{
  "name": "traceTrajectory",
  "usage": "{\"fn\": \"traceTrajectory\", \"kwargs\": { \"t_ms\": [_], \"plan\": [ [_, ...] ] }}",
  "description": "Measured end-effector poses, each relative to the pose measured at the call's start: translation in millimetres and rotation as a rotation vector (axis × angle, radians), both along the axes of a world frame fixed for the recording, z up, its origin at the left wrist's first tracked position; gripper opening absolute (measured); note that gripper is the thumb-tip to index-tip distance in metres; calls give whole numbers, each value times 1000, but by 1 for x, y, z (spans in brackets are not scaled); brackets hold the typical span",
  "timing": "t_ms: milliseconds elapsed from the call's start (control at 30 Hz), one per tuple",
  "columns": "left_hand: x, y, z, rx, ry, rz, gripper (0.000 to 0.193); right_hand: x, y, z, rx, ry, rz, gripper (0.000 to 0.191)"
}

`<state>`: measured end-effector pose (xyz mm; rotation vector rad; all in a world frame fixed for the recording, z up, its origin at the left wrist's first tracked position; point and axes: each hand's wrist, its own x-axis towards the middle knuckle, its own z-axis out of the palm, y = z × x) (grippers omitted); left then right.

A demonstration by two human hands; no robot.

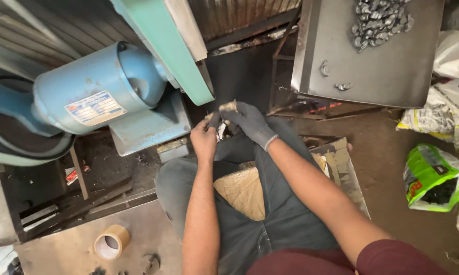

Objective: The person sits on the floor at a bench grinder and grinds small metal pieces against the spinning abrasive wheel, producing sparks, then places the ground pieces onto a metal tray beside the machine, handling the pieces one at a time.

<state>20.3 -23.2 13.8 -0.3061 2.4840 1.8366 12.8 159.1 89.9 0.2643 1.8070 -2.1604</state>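
Note:
My right hand [250, 123] wears a dark grey glove and pinches a small pale piece [228, 106] just under the green belt guard [166, 43] of a machine. My bare left hand [204, 138] meets it from the left, its fingers closed on the same small piece; what lies between the fingers is mostly hidden. Both hands hover above my knees, and I sit in dark trousers with a tan cushion [242, 191] between my legs.
A blue electric motor [97, 91] sits left of the hands. At the upper right, a grey metal tray [387, 66] holds several small metal parts [379, 23]. A tape roll [111, 242] lies bottom left. Plastic sacks [435, 175] crowd the right edge.

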Motion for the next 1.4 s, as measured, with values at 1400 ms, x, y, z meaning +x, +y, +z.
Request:
{"fn": "traceTrajectory", "kwargs": {
  "t_ms": [1400],
  "plan": [
    [-11, 2, 26, -141, 240, 217, 26, -17, -30, -1, 52, -87, 116, 23]
  ]
}}
